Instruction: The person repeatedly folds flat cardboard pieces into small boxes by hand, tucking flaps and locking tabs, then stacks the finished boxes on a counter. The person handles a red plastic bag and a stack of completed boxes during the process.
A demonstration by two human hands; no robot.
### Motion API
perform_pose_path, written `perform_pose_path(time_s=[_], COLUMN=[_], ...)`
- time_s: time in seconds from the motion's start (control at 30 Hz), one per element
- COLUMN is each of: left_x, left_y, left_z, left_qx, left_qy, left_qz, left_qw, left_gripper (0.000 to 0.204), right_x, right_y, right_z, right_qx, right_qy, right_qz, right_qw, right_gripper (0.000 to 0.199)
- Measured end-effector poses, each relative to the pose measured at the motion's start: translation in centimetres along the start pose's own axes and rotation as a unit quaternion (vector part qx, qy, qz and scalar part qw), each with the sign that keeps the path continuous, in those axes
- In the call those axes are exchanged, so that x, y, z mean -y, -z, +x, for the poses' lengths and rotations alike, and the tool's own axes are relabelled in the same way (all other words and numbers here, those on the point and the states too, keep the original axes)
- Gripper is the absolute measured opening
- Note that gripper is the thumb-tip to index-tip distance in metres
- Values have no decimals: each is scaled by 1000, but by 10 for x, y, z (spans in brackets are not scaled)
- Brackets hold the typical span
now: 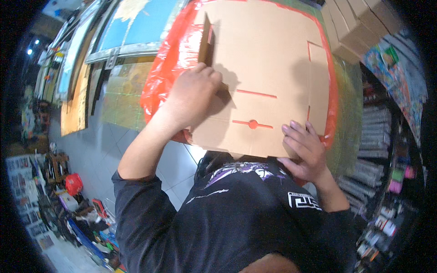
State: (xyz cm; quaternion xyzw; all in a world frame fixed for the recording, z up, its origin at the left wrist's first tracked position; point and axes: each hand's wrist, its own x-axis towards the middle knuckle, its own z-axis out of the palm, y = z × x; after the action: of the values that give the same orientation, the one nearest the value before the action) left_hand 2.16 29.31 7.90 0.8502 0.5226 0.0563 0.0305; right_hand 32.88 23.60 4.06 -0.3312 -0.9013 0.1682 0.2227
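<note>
The cardboard sheet (273, 50) had a smooth, matt paper face, while the red plastic film (159, 75) beneath it looked glossy and wrinkled. The black shirt (236, 223) was of soft, matt cloth. The floor tiles (176, 164) looked smooth, and the upright board (75, 119) was of bare wood.

Free room over cardboard (266, 54), raised flap (203, 45) leftward.

The only view looks steeply down from the wearer's head, its wide fisheye lens facing a cardboard sheet (273, 59) near below. The wearer's shirt (236, 218) fills the lower middle; tiled floor (98, 152) shows farther off, and straight edges bend outward.
</note>
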Motion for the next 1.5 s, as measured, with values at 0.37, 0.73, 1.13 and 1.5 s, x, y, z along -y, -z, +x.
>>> perform_pose_path(time_s=[0.37, 0.73, 1.13, 1.5], left_x=[-13, 1, -2, -10], left_y=[-34, -15, 16, 17], left_z=[11, 6, -2, 16], left_qx=[12, -35, 25, 71], left_qy=[8, 6, 49, -3], left_qz=[-10, -168, -189, -119], left_qw=[1000, 985, 980, 990], left_gripper=[18, 31, 14, 13], right_x=[-69, -93, -5, -13], right_y=[-2, 19, 58, 56], right_z=[-15, -12, 24, 24], right_qx=[-15, 2, -34, -52], right_qy=[151, 212, 129, 105], right_qz=[-52, -121, -73, -12], right_qw=[987, 970, 988, 993], right_gripper=[31, 32, 24, 32])
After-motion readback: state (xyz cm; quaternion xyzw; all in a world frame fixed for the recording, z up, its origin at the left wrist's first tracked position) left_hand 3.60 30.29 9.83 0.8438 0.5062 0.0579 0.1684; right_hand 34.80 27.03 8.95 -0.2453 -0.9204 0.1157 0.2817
